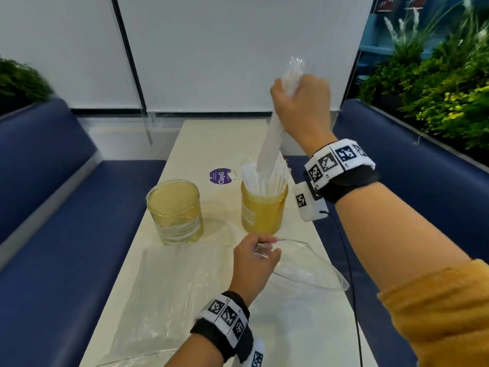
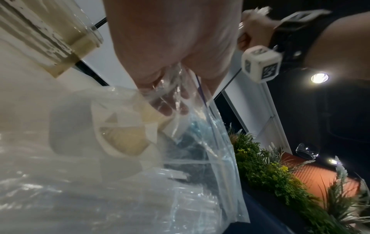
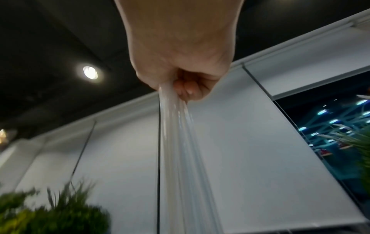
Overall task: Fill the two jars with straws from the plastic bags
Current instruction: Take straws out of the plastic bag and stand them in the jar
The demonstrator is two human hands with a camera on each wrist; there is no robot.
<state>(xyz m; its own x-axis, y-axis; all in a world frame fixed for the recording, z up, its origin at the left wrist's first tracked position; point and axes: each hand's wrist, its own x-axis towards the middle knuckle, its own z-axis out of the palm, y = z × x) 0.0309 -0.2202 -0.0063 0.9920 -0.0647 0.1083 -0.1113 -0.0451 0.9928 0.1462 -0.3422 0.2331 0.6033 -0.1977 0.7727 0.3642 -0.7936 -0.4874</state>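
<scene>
White straws (image 1: 272, 139) hang from the clenched right hand (image 1: 300, 107) into the jar (image 1: 263, 207) below; left hand (image 1: 252, 263) pinches a bag (image 1: 304, 271).

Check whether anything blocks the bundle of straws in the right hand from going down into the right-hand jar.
Nothing visible does. The right hand holds the straw bundle right above the right jar, whose mouth is open and already holds straws.

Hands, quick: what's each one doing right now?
Left hand: pinching the mouth of the plastic bag on the table.
Right hand: gripping a bundle of straws over the right jar.
</scene>
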